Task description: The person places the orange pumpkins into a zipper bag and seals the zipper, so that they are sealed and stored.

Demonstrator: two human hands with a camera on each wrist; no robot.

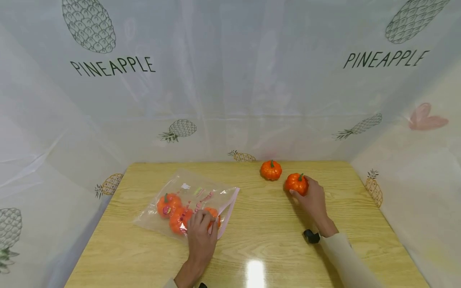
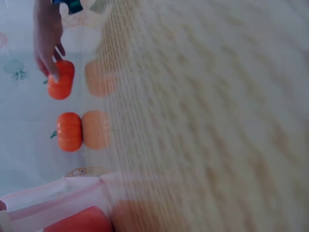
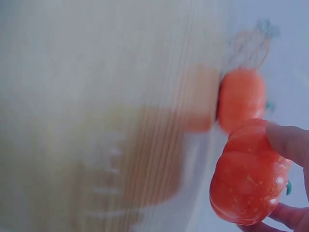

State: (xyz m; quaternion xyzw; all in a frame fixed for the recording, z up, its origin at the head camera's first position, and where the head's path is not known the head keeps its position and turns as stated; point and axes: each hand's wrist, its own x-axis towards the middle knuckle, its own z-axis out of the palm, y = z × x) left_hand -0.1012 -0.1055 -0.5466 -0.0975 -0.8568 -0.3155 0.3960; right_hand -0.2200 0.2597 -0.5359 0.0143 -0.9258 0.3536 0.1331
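Note:
A small orange toy pumpkin (image 1: 296, 184) with a green stem is gripped by my right hand (image 1: 313, 200), thumb on one side and fingers on the other. The left wrist view shows this pumpkin (image 2: 61, 82) raised off the tabletop, above its reflection. On the left lies a clear zip bag (image 1: 183, 182) with a pink-edged mouth and printed pink lettering. Three pumpkins show through its plastic, one of them partly behind my left hand (image 1: 201, 238). That hand's curled fingers pinch the bag near its mouth, which gapes a little in the left wrist view.
Another orange pumpkin (image 1: 271, 170) stands near the back edge of the wooden table (image 1: 266, 224), left of the held one. White curtains (image 1: 230, 80) printed with pineapples enclose the back and both sides.

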